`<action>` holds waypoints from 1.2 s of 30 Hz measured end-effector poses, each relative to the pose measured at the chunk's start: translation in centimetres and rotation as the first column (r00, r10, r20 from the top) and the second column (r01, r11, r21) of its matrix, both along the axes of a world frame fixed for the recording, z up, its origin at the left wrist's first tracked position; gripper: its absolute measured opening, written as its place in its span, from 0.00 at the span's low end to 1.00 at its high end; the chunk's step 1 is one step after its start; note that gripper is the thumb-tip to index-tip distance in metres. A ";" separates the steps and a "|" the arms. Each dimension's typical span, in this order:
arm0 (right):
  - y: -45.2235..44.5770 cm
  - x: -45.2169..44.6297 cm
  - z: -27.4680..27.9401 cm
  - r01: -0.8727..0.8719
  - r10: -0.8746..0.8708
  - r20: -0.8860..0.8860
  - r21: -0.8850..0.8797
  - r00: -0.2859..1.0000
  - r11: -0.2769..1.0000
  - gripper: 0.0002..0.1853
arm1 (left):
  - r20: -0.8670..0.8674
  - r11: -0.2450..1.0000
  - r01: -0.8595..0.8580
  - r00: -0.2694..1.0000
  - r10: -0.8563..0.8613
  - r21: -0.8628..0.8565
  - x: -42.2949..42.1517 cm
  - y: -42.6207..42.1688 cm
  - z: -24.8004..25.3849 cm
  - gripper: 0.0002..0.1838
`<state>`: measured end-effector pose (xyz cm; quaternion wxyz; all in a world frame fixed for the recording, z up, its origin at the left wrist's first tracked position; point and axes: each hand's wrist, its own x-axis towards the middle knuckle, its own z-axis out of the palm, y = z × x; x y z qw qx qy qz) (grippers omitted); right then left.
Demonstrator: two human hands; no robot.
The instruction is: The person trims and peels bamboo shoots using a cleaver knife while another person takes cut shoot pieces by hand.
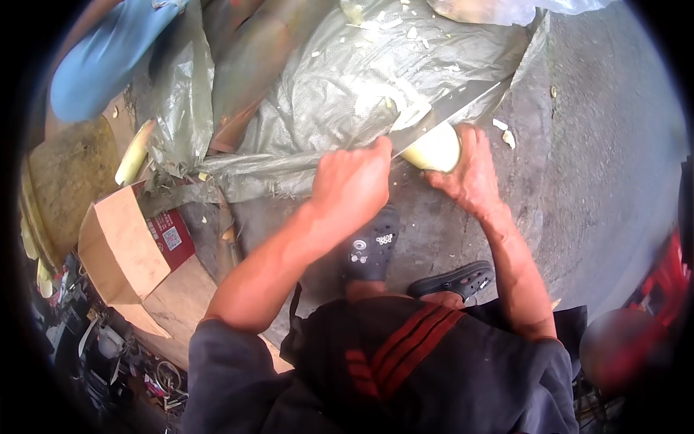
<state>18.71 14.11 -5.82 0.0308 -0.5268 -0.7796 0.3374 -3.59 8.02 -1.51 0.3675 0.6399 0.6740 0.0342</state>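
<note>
My left hand (354, 176) is closed in a fist at the near end of a large knife (452, 108); its handle is hidden inside the fingers. The broad blade points away to the upper right. My right hand (470, 170) is wrapped round a pale yellow-green, rounded vegetable piece (437, 148), its exact kind unclear. The blade lies against the upper left side of this piece, and I cannot tell how deep it goes. Just beyond, a pale slice (412, 114) and white scraps lie on a grey-green plastic sheet (303, 108).
An opened cardboard box (119, 242) stands at left, near a long pale peel piece (134, 153). Another person's blue-clad leg (108, 61) is at upper left. Below my hands are my feet in dark clogs (372, 246) on concrete (593, 145). Small scraps (508, 137) lie to the right.
</note>
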 end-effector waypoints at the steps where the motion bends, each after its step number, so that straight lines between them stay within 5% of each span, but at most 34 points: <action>1: -0.6 -0.2 -0.3 0.020 -0.020 -0.007 0.013 1.000 1.000 0.45 | 0.001 1.000 0.002 1.000 -0.002 -0.001 -0.2 -0.4 0.4 0.06; 12: -4.9 -1.1 -1.4 -0.003 -0.008 0.038 0.275 0.999 0.961 0.46 | -0.007 0.999 -0.010 1.000 0.010 0.038 0.5 0.4 -2.3 0.06; 21: -4.1 -1.1 0.9 -0.075 0.068 0.141 0.043 0.988 0.996 0.49 | -0.032 1.000 0.022 0.999 -0.021 0.014 0.2 1.8 -3.9 0.08; 24: -4.3 -1.0 -0.3 0.020 -0.020 -0.001 0.063 1.000 0.998 0.49 | 0.011 0.999 -0.039 0.999 0.039 0.020 -1.1 1.8 -3.8 0.10; 29: -3.6 -0.2 0.3 0.039 -0.046 0.031 0.206 0.998 0.978 0.50 | 0.075 0.979 -0.199 0.978 0.195 0.043 -2.9 0.2 -1.9 0.09; 31: -3.3 0.1 -0.1 0.051 -0.068 0.051 0.287 0.996 0.957 0.52 | 0.056 0.987 -0.163 0.985 0.163 -0.013 -3.3 -1.1 -0.7 0.07; 36: -2.7 1.0 0.1 -0.040 0.027 0.085 0.146 0.996 0.989 0.53 | 0.060 0.998 -0.042 0.997 0.039 0.045 -3.7 -4.0 1.0 0.06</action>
